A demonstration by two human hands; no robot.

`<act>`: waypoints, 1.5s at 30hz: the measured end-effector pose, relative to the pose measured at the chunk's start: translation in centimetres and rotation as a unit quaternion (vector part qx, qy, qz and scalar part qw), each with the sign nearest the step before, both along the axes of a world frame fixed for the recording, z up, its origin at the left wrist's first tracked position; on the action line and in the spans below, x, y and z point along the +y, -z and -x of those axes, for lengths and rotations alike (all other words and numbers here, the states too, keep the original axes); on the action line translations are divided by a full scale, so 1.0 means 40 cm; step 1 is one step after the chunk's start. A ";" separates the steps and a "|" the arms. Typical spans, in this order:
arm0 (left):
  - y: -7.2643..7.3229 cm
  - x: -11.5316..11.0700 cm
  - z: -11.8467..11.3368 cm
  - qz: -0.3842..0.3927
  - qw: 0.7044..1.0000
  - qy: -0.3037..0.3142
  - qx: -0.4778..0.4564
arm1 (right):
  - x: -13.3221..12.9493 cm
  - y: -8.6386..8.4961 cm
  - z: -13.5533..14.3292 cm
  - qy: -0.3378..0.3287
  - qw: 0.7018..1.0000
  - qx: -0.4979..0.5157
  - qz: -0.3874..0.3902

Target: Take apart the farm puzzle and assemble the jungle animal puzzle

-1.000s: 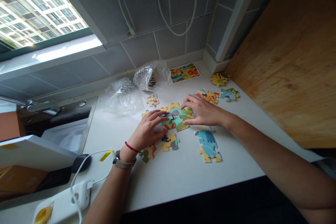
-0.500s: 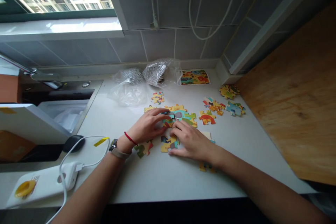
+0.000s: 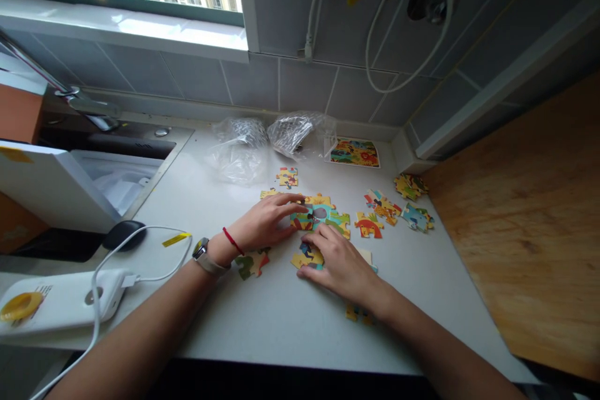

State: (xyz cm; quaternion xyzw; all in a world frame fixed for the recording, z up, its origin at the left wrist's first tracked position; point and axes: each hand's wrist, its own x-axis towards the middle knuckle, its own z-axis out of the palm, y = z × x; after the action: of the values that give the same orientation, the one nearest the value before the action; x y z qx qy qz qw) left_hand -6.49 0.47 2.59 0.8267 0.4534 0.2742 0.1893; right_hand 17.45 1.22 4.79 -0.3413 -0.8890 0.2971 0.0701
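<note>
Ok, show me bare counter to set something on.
Bare: counter between the left forearm and right forearm, in front of the puzzle pieces; between the sink and plastic bags; between right forearm and wooden panel. Crowded with pieces: around the left hand and right hand.

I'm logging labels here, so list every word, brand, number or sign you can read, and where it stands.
Nothing can be read for certain.
White device: dark lettering, too blurred to read.
Sink: marks on its inner wall, too small to read.
Watch: face too small to read.
Puzzle pieces, picture card: no readable text.
</note>
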 end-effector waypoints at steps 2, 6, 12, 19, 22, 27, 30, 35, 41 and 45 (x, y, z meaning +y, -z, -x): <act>-0.001 0.000 0.000 -0.006 1.000 -0.003 -0.013 | -0.001 -0.006 0.002 0.016 1.000 0.013 0.015; -0.005 0.000 -0.001 -0.003 0.999 0.001 -0.032 | 0.021 -0.005 -0.006 0.041 0.985 0.088 0.143; -0.008 0.003 0.000 0.011 0.998 0.014 -0.062 | 0.128 0.025 -0.048 0.228 0.914 0.284 0.177; -0.013 0.008 0.012 -0.004 0.997 -0.019 -0.076 | 0.203 0.045 -0.096 0.286 0.921 0.256 0.067; -0.025 0.007 0.014 0.002 0.994 -0.023 -0.104 | 0.209 0.045 -0.107 0.292 0.934 0.208 -0.004; -0.054 -0.001 0.016 0.050 0.982 -0.054 -0.171 | 0.191 0.015 -0.103 0.229 0.945 0.140 -0.186; -0.064 -0.004 0.014 0.064 0.978 -0.064 -0.186 | 0.161 -0.006 -0.088 0.096 0.973 0.116 -0.173; -0.055 -0.004 0.006 0.090 0.980 -0.050 -0.172 | 0.117 -0.001 -0.061 -0.065 0.989 0.078 -0.108; -0.038 -0.002 0.028 0.022 0.997 -0.070 -0.009 | 0.117 0.015 -0.068 -0.073 0.992 0.014 -0.101; -0.038 0.000 0.051 0.042 0.997 -0.041 0.040 | 0.134 0.012 -0.083 -0.064 0.994 -0.011 -0.086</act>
State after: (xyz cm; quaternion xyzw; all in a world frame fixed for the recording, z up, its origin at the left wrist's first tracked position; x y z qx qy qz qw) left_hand -8.55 0.46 4.11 0.8089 0.5054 0.2293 0.1942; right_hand 20.75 6.57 4.32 -0.2792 -0.9322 0.2194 0.0703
